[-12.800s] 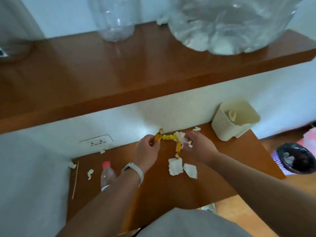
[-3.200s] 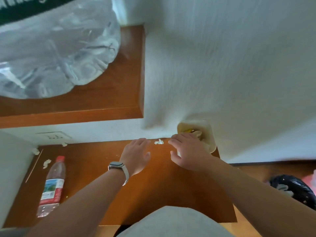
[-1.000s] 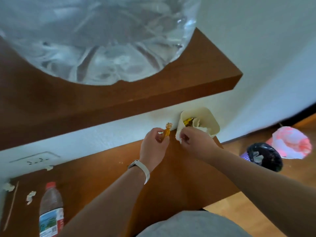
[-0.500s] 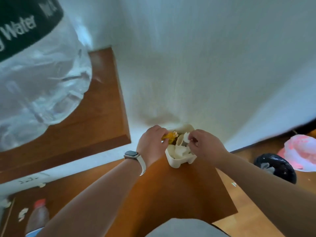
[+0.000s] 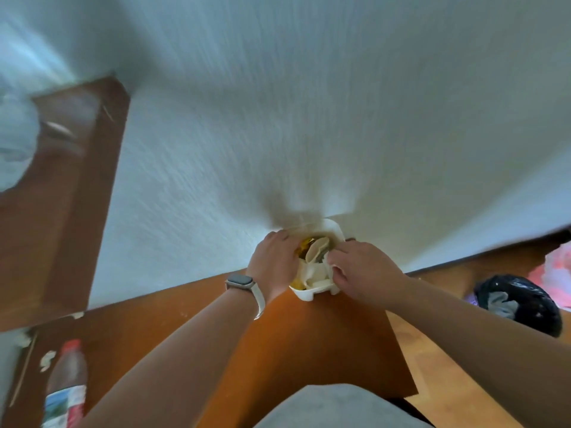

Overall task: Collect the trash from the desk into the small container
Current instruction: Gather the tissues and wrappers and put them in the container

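Both hands at the small container (image 5: 312, 291), centre frame against the wall. Left hand (image 5: 272, 264) curled, right hand (image 5: 358, 270) pinched, grip contents unclear; likely stuffing wrappers (image 5: 309, 247) and tissue (image 5: 315, 270) down. Scraps (image 5: 46, 361) remain on the bench (image 5: 173, 310), lower left.

You are in a lived-in room of a home or rented flat: a wooden desk (image 5: 309, 344) against a textured white wall (image 5: 309, 118), with a wooden shelf (image 5: 61, 196) up to the left of your left hand (image 5: 273, 264). A bin lined with a black bag (image 5: 522, 304) stands on wood flooring to the right of your right hand (image 5: 361, 270).
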